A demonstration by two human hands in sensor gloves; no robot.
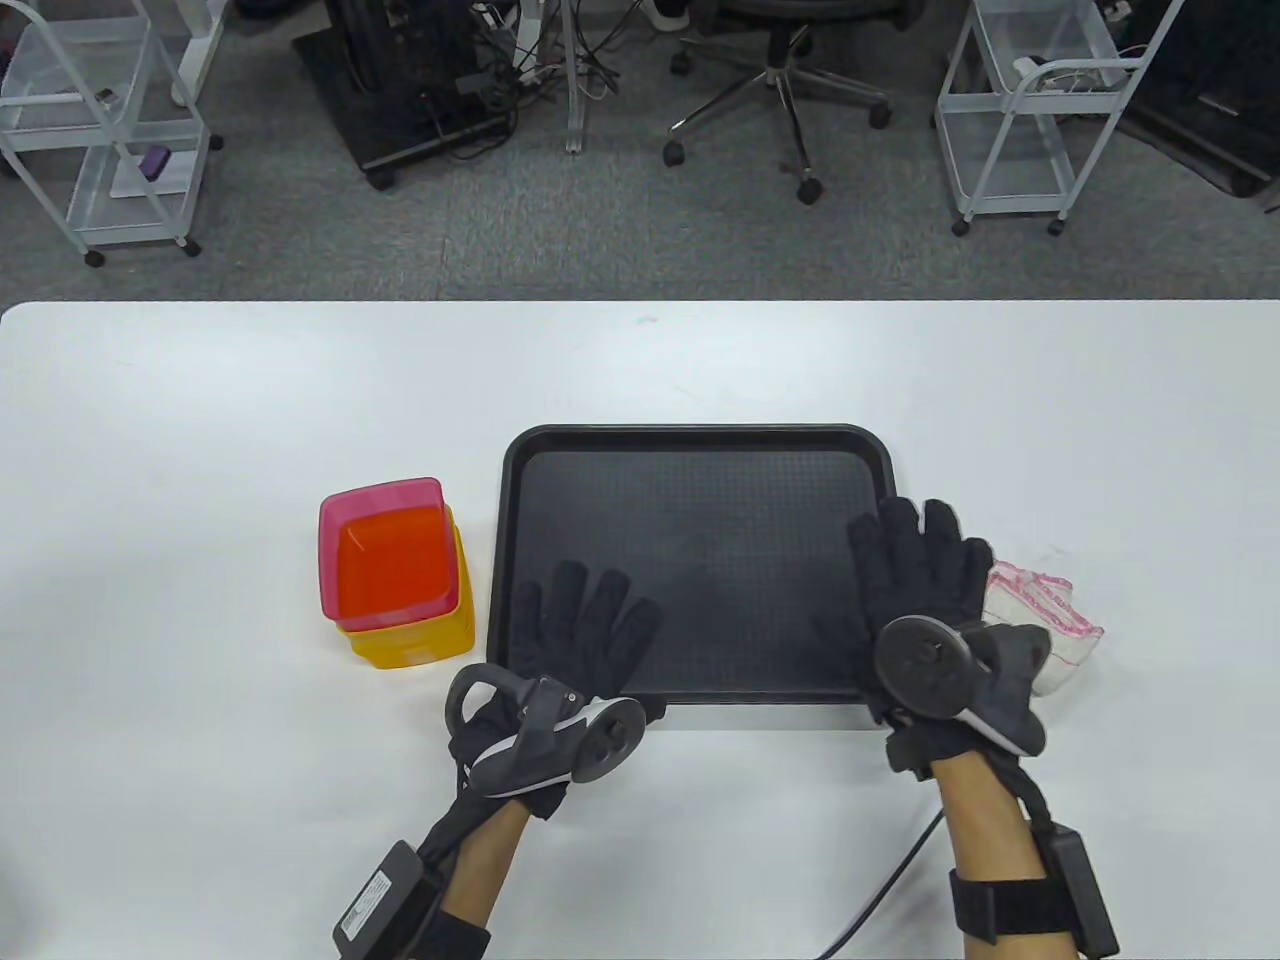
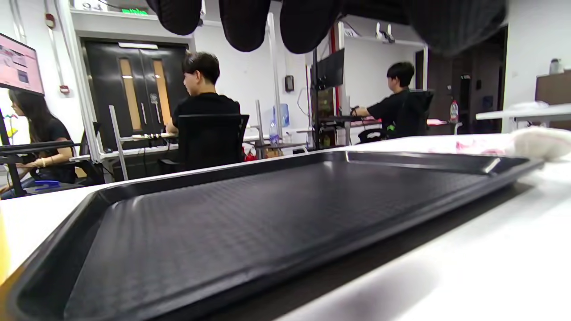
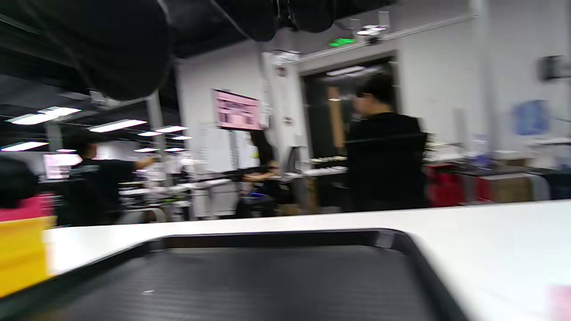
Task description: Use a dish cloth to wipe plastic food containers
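Note:
A pink container (image 1: 385, 545) sits nested in a yellow container (image 1: 405, 640) on the table, left of the black tray (image 1: 690, 455). A white dish cloth with pink trim (image 1: 1050, 620) lies right of the tray; it also shows in the left wrist view (image 2: 542, 141). My left hand (image 1: 585, 625) lies flat with spread fingers over the tray's near left corner and holds nothing. My right hand (image 1: 915, 570) lies flat over the tray's right edge, just left of the cloth, and holds nothing. The containers show at the left edge of the right wrist view (image 3: 22, 240).
The white table (image 1: 200, 420) spreads wide around the tray. Beyond its far edge are wire carts (image 1: 1030, 110) and an office chair (image 1: 780, 70). Cables run from my right forearm to the near table edge.

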